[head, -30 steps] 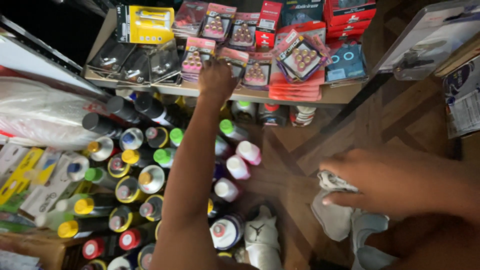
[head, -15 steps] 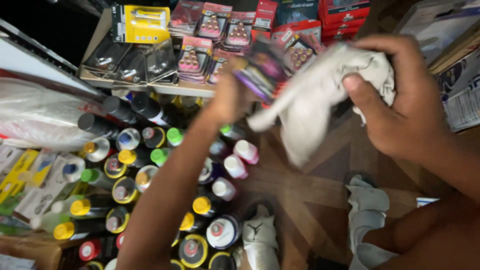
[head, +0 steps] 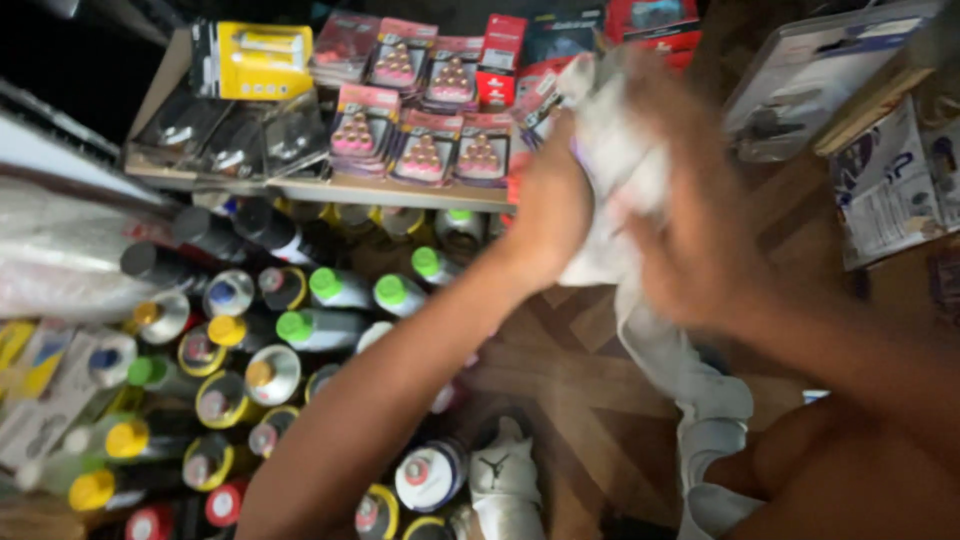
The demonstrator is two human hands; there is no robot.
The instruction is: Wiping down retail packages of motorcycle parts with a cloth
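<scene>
Nearest the camera: a bare left forearm rising from the lower edge, and a right arm entering from the lower right.

Floor, left: spray cans (head: 250, 340) packed in rows, caps up, in yellow, green, blue, red and black; a white shoe (head: 503, 480) stands just beside them on wood flooring (head: 570, 400).

Mid-field: left hand (head: 548, 205) and right hand (head: 690, 240), both blurred, closed together around a pale grey-white cloth (head: 620, 170). The right hand wraps the cloth from the outside; the left presses in from the other side. A tail of the cloth hangs down towards the floor. Whether the left hand also grips a packet inside the cloth cannot be told.

Beyond: a low shelf (head: 400, 192) carrying pink blister packs (head: 425, 150), clear packets (head: 215, 130), a yellow carded pack (head: 252, 60) and red boxes (head: 497, 60).
</scene>
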